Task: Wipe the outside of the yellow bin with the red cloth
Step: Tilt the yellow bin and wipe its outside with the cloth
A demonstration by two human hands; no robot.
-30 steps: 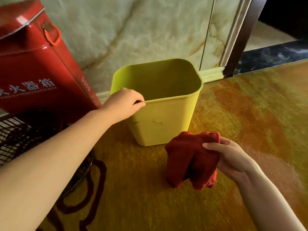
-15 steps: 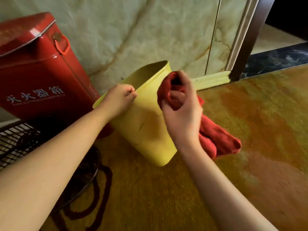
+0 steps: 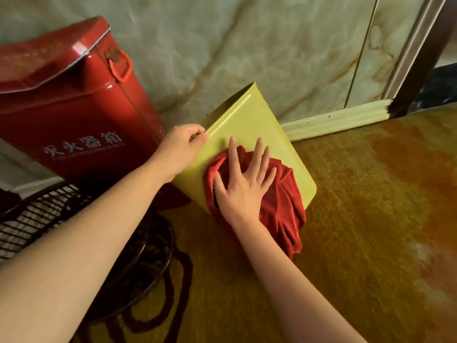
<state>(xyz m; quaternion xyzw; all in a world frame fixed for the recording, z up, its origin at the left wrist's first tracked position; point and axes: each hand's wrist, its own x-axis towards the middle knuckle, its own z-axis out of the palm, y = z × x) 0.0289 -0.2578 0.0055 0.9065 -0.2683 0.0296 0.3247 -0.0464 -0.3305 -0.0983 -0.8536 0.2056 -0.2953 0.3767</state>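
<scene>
Right hand lies flat with fingers spread, pressing the red cloth against the outer side of the yellow bin. Left hand pinches the bin's rim, holding it tipped on the carpet, beside a red box.

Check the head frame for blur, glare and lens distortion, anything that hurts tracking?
Head view: motion smear on the carpet at right; right hand and red cloth slightly soft; yellow bin edges crisp. Specular glare on the red metal box lid edge. Wide-angle bowing along the door frame. Lower left is dim.
</scene>
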